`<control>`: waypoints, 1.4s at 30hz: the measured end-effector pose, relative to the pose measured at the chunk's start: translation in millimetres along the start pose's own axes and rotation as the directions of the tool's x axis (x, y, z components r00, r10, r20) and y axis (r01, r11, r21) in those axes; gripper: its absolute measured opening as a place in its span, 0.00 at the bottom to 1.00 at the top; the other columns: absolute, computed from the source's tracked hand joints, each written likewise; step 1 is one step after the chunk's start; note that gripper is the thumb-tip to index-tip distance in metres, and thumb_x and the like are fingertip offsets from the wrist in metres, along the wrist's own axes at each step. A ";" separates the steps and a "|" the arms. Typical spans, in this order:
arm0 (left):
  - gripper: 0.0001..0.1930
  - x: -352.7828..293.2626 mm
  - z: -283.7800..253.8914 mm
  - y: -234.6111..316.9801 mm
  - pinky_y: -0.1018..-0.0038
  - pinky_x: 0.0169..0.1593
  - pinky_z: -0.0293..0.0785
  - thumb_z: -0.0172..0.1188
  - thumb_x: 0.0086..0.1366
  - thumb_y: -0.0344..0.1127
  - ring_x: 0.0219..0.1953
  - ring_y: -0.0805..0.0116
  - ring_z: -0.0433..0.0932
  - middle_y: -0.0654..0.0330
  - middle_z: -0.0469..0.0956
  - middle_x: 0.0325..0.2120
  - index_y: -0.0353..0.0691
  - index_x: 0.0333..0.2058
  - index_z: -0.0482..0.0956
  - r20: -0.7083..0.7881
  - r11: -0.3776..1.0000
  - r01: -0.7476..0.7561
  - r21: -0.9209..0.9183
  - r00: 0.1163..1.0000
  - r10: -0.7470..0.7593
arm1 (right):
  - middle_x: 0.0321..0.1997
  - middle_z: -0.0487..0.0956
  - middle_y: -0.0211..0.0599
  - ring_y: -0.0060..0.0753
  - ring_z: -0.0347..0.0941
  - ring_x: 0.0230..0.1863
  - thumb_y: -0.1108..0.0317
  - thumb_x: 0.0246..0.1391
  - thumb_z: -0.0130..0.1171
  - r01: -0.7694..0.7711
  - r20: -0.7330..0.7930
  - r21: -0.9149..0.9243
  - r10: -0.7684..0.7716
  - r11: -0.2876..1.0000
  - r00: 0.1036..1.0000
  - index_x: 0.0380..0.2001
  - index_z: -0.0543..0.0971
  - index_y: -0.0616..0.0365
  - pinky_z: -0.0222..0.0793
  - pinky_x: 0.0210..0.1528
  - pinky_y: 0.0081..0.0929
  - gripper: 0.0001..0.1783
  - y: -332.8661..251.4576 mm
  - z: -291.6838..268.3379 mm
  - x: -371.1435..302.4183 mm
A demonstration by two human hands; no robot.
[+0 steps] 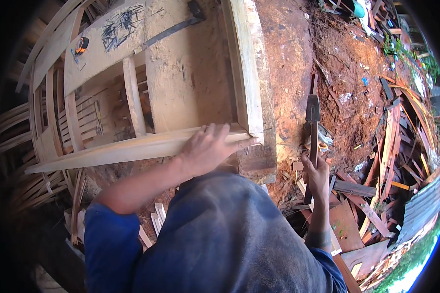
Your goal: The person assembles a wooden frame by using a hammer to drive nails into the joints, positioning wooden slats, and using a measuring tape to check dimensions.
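My left hand (pixel 205 149) presses down on a long pale wooden strip (pixel 117 150), its fingers over the far edge and its thumb stretched toward the corner. There the strip's right end meets a second pale wooden strip (pixel 249 78) that runs away from me; the two form a square corner on the workbench (pixel 186 83). Off to the right of the bench, my right hand (pixel 318 171) is closed around the handle of a hammer (pixel 313 110). The hammer's dark head points away from me, apart from the wood.
On the bench lie a metal carpenter's square (pixel 168 33), a pile of nails (pixel 122 27) and an orange-black tape measure (pixel 81 45). A crosspiece (pixel 133 95) spans a gap in the bench. Reddish soil (pixel 293 63) and scrap wood (pixel 386 156) lie to the right.
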State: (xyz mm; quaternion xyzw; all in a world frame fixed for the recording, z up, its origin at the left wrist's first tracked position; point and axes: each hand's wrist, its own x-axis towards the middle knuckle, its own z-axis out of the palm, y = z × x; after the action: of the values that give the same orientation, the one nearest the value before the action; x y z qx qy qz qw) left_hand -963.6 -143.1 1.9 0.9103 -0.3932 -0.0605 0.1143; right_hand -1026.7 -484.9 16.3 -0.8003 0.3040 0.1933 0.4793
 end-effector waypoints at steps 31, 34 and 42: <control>0.43 6.9 0.4 6.4 0.56 0.46 0.84 0.55 0.55 0.22 0.44 0.44 0.79 0.42 0.73 0.46 0.76 0.66 0.67 0.079 0.996 0.055 -0.067 0.996 -0.050 | 0.22 0.67 0.29 0.22 0.63 0.14 0.50 0.69 0.52 -0.240 0.628 0.277 0.014 0.931 0.778 0.44 0.65 0.55 0.61 0.14 0.22 0.19 -14.1 -0.2 -18.6; 0.43 8.7 0.8 6.5 0.56 0.45 0.84 0.56 0.54 0.22 0.43 0.45 0.79 0.42 0.73 0.46 0.75 0.66 0.68 0.061 0.998 0.042 -0.056 0.997 -0.038 | 0.22 0.69 0.27 0.18 0.62 0.14 0.53 0.70 0.51 -0.265 0.593 0.325 0.023 0.908 0.805 0.48 0.69 0.60 0.60 0.14 0.19 0.19 -14.3 -3.9 -22.6; 0.38 14.2 -0.8 11.1 0.59 0.37 0.85 0.58 0.54 0.22 0.40 0.49 0.81 0.47 0.75 0.46 0.70 0.61 0.76 0.015 0.997 0.020 -0.068 1.000 -0.019 | 0.22 0.68 0.26 0.18 0.63 0.16 0.53 0.71 0.50 -0.308 0.411 0.360 0.147 0.881 0.900 0.41 0.68 0.56 0.62 0.16 0.19 0.16 3.0 -33.2 -7.6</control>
State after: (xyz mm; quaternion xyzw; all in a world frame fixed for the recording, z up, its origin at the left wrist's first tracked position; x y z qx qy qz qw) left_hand -961.6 -160.7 5.2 0.9093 -0.3827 -0.0814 0.1420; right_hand -1033.7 -513.0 34.4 -0.5860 0.3352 0.3280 0.6608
